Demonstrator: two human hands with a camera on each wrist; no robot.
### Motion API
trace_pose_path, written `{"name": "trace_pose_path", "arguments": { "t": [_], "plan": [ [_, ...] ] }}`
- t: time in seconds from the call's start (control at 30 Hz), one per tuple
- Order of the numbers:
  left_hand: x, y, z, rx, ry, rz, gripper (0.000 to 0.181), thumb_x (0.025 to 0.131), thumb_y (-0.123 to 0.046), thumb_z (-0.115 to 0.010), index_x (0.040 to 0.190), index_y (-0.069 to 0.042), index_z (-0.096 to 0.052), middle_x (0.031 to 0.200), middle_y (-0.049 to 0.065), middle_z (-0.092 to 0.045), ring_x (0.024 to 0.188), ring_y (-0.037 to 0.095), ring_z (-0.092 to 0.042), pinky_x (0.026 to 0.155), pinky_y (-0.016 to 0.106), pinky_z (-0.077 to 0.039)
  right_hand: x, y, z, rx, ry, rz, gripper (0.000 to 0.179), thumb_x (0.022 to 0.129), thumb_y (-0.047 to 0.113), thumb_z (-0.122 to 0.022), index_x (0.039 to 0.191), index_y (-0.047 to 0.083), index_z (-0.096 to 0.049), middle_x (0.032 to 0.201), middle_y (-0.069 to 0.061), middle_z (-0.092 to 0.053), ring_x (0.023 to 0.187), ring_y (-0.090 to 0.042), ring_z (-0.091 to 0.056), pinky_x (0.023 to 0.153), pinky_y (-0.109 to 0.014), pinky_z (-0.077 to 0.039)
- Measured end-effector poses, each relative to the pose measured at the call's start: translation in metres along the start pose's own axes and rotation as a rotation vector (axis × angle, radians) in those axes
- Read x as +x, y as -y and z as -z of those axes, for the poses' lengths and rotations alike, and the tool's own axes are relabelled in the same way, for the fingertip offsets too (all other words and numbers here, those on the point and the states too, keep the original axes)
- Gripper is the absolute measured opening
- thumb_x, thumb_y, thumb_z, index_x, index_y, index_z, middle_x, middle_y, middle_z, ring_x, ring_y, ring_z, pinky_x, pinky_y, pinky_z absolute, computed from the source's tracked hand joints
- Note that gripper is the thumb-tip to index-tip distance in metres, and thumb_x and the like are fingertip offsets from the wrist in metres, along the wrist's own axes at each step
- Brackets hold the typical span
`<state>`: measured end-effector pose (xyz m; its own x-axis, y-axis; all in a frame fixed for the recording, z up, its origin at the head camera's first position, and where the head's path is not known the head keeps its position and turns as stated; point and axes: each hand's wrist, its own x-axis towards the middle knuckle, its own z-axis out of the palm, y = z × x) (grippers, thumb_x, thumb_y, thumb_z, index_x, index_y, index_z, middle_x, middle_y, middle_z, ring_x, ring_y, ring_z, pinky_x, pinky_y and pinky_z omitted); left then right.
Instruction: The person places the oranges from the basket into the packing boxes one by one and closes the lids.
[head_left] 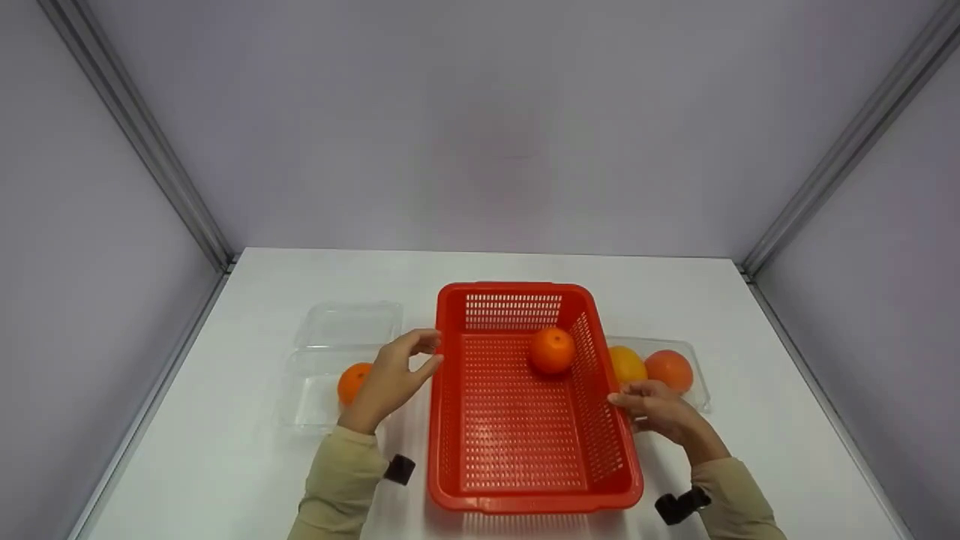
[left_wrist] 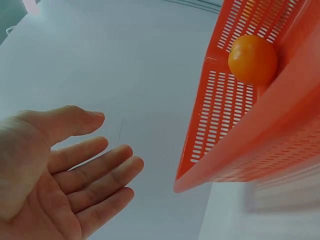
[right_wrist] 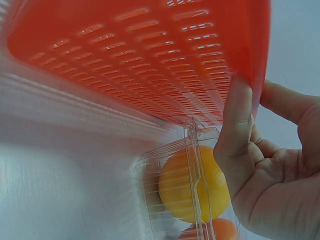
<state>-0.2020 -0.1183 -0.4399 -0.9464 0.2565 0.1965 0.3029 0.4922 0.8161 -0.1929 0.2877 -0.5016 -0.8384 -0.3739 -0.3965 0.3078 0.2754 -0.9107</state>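
Note:
A red plastic basket [head_left: 517, 450] with slotted walls stands in the middle of the table, and one orange [head_left: 553, 351] sits inside toward its far right. My right hand [head_left: 660, 411] pinches the basket's right rim between thumb and fingers, as the right wrist view shows from below. Beside the left rim is my left hand [head_left: 391, 375], its thumb and fingers spread apart. The left wrist view shows that palm [left_wrist: 55, 205] bare, with a gap between the fingertips and the basket.
Left of the basket lies a clear plastic clamshell box [head_left: 311, 401] with its lid [head_left: 349, 326] folded back; an orange [head_left: 352, 381] inside is partly behind my left hand. At the right, another clear box [head_left: 701, 390] holds a yellow fruit [head_left: 627, 365] and a reddish-orange one [head_left: 670, 370].

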Motion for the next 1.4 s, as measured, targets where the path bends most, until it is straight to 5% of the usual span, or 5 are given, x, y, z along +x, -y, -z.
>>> {"name": "trace_pose_path", "arguments": {
  "t": [1.4],
  "plan": [
    [0.017,-0.018,-0.024,-0.022,0.069,-0.069,0.036,0.094,-0.013,-0.060,0.128,-0.001,-0.056,0.119,0.017,-0.064,0.112,0.031,-0.061,0.099,0.048,-0.051,0.001,-0.001,0.000,-0.030,0.006,0.010,0.015,0.095,0.026,-0.059,0.084,0.016,-0.058,0.076,0.010,-0.061,0.071,-0.007,-0.063,0.066,-0.027,-0.058]
  ]
}}
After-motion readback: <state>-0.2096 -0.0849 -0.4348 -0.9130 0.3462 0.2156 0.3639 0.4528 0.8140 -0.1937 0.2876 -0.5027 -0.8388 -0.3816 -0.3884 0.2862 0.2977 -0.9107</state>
